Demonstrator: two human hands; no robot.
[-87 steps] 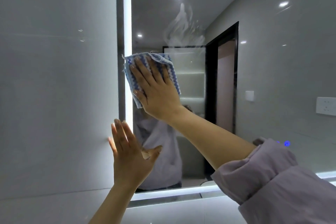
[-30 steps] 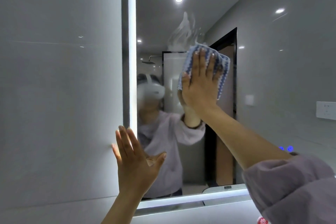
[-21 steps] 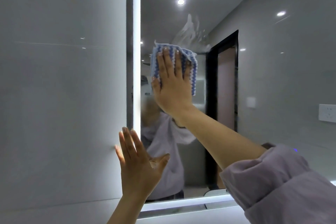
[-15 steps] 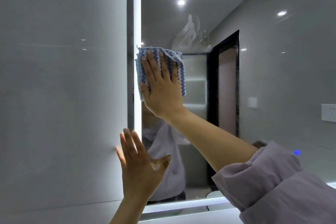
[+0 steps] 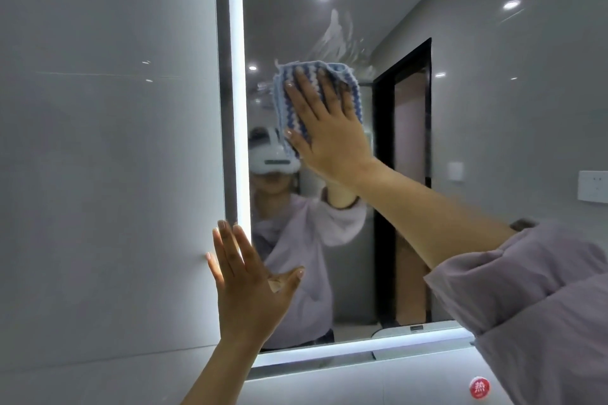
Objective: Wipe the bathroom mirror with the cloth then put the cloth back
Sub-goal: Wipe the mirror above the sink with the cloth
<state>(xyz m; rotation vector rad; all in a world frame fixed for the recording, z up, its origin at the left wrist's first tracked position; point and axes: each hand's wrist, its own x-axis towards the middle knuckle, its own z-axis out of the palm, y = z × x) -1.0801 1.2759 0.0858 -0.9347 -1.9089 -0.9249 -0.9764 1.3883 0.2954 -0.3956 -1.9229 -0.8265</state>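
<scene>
The bathroom mirror [image 5: 493, 108] fills the right of the view, with a lit strip down its left edge and along its bottom. My right hand [image 5: 325, 128] presses a blue and white striped cloth [image 5: 289, 89] flat against the glass in the upper middle, fingers straight and spread. A whitish smear [image 5: 339, 36] sits on the glass just above the cloth. My left hand [image 5: 246, 283] lies flat and open against the mirror's lower left corner, across the lit edge.
A grey tiled wall [image 5: 108, 158] runs along the left of the mirror. A round red sticker [image 5: 479, 388] shows on the surface below the mirror at the lower right. My lilac sleeve [image 5: 543, 306] covers the lower right corner.
My right hand slid the cloth rightward from the mirror's lit left edge toward the middle. My left hand stayed flat in the same place.
</scene>
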